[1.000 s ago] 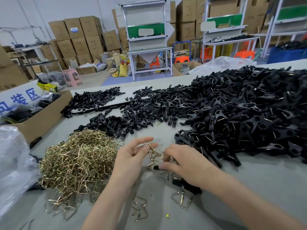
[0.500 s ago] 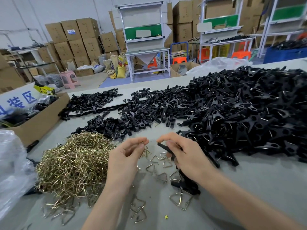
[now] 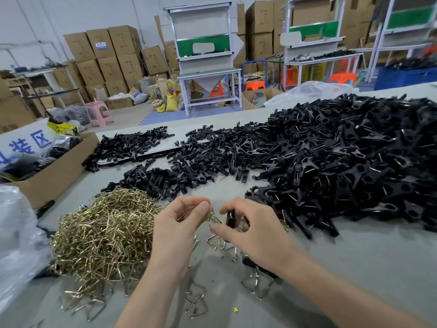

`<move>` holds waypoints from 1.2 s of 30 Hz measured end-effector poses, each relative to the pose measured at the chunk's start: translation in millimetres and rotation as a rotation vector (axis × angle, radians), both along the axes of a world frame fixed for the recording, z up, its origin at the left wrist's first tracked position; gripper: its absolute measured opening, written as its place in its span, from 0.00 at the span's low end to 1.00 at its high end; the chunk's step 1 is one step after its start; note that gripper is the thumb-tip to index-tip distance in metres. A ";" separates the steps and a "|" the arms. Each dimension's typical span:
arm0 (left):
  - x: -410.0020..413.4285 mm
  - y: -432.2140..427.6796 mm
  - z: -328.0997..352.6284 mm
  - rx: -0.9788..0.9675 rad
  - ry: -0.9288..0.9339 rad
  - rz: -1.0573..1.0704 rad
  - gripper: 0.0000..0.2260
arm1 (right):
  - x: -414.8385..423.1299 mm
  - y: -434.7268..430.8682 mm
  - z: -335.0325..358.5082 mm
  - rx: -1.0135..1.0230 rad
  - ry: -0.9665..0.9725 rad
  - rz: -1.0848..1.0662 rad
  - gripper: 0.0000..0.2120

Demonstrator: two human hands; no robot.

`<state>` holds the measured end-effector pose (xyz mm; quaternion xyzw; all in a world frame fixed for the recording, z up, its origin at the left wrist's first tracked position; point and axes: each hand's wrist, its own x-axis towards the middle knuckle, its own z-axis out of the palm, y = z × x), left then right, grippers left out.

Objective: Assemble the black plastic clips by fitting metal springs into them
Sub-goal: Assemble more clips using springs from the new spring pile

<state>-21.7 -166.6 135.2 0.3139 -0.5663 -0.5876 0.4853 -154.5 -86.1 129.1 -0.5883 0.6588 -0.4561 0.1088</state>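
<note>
1. The left hand (image 3: 175, 223) is pinching a spring (image 3: 214, 217) between thumb and curled fingers (image 3: 201, 207), above the table (image 3: 354, 268).
2. The right hand (image 3: 255, 235) is pinching a clip (image 3: 230, 217) just beside that spring.
3. A spring heap (image 3: 101, 233) is lying to the left and a clip pile (image 3: 343, 162) to the right.
4. Loose springs (image 3: 196, 301) are lying beneath the hands, partly hidden by the forearms.
5. A box (image 3: 54, 176) and a bag (image 3: 16, 237) are crowding the table's left edge.

Grey table (image 3: 354, 268) is carrying all stock. A large heap of black clips (image 3: 354, 162) is covering the right side; smaller scatters of clip pieces (image 3: 160, 178) are lying toward the far middle. A tangled pile of brass-coloured springs (image 3: 101, 233) is sitting at near left, with loose springs (image 3: 196, 301) lying in front. A cardboard box (image 3: 54, 176) and a clear plastic bag (image 3: 16, 237) are resting along the left edge.
</note>
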 end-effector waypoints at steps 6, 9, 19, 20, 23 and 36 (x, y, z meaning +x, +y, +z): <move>-1.6 2.3 0.1 0.146 0.105 -0.076 0.06 | 0.5 -1.5 -3.1 -0.031 0.101 -0.014 0.02; -2.3 2.9 0.0 0.185 0.098 -0.061 0.04 | 0.2 -0.8 -1.5 -0.036 0.099 -0.008 0.01; -2.1 1.9 0.9 0.202 -0.012 -0.048 0.05 | -0.7 -3.4 -5.1 -0.082 0.079 -0.096 0.01; -2.1 2.4 0.9 0.199 -0.027 -0.057 0.05 | -0.9 -3.7 -5.0 -0.095 0.077 -0.107 0.01; -2.4 3.3 0.4 0.212 -0.031 -0.082 0.03 | -2.9 -4.1 -3.7 -0.138 0.047 -0.159 0.01; -1.5 5.3 2.0 0.202 0.051 -0.069 0.11 | 2.0 -0.3 -4.1 -0.027 0.043 -0.063 0.09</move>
